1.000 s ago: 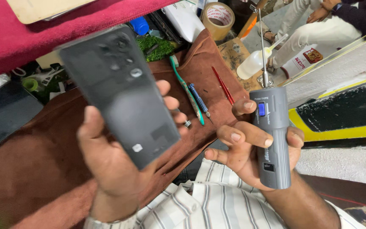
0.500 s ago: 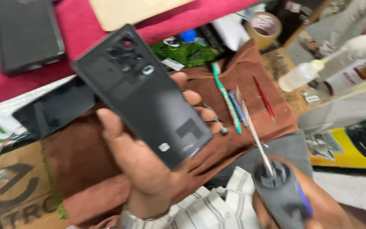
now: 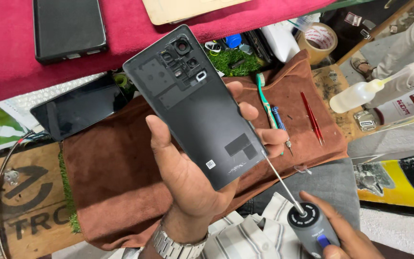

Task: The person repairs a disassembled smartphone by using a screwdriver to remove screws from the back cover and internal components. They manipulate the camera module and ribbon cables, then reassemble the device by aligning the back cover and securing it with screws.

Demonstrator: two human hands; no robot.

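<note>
Phone [image 3: 202,108], back up, gripped in left hand [image 3: 192,182]; right hand [image 3: 346,237] grasps electric screwdriver [image 3: 310,225], bit seemingly at its lower-right edge. Risk: bit slipping, scratching casing.

right hand [image 3: 348,237] cut off; screwdriver tip hidden

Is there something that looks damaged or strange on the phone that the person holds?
Yes. The phone in the left hand has no back cover: its camera cluster and inner plate are bare. The right hand sets a powered screwdriver against its lower edge.
</note>
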